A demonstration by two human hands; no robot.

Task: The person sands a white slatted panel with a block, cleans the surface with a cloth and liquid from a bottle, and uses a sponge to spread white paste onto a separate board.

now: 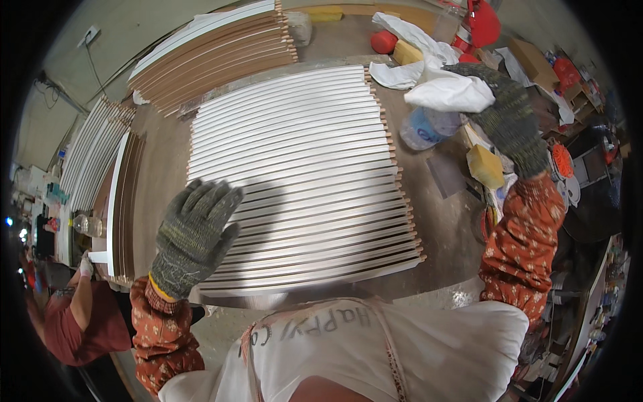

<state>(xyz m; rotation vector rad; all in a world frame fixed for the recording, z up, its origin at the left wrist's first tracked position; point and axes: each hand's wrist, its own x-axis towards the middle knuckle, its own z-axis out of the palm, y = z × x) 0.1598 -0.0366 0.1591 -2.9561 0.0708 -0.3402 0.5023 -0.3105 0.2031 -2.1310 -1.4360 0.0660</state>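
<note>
White slats [295, 147] with brown pegs on their right ends lie side by side across the table [161, 154]. Over their near left corner is my left hand [195, 238], in a dark grey knit glove, its fingers stretched out and holding nothing. My right hand [514, 120], gloved alike, grips a white cloth [452, 92] at the table's right side. Below that cloth sits a clear plastic bottle or tub with a blue label [429, 127], partly covered. A yellow sponge [485, 167] and a dark flat sheet [447, 175] lie near my right wrist.
More stacked slats [221, 53] stand at the back left, with another stack [97, 154] at the far left. A co-worker in a dark red shirt [87, 321] holds a white board [119, 201]. A red round object [384, 42] and cluttered shelves [589, 100] are at the right.
</note>
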